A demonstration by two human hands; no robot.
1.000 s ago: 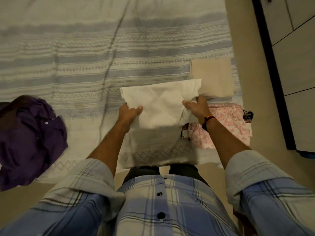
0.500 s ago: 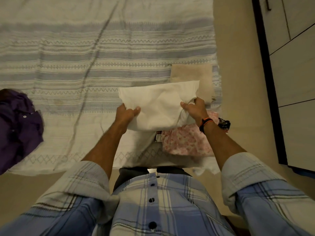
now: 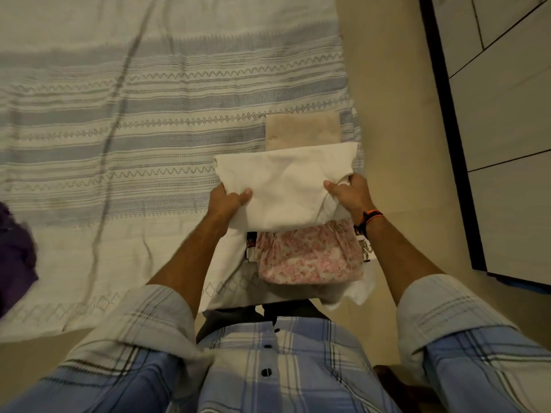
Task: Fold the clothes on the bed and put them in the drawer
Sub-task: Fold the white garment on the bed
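A folded white garment [image 3: 286,186] is held just above the bed's near right corner. My left hand [image 3: 228,202] grips its left edge and my right hand [image 3: 350,193] grips its right edge. Under its near edge lies a folded pink floral garment [image 3: 310,257] on top of a dark patterned piece [image 3: 365,248]. Beyond the white garment a folded beige cloth [image 3: 302,132] lies flat on the striped bedsheet [image 3: 149,129]. A crumpled purple shirt [image 3: 15,251] sits at the left edge of view.
To the right of the bed runs a strip of beige floor [image 3: 390,114]. Pale cabinet fronts [image 3: 507,114] with a dark frame stand along the far right. The bed's near edge is right in front of my body.
The white garment and both hands have shifted to the right, over the pink floral pile and partly over the beige cloth. The purple shirt has slid almost out of view on the left.
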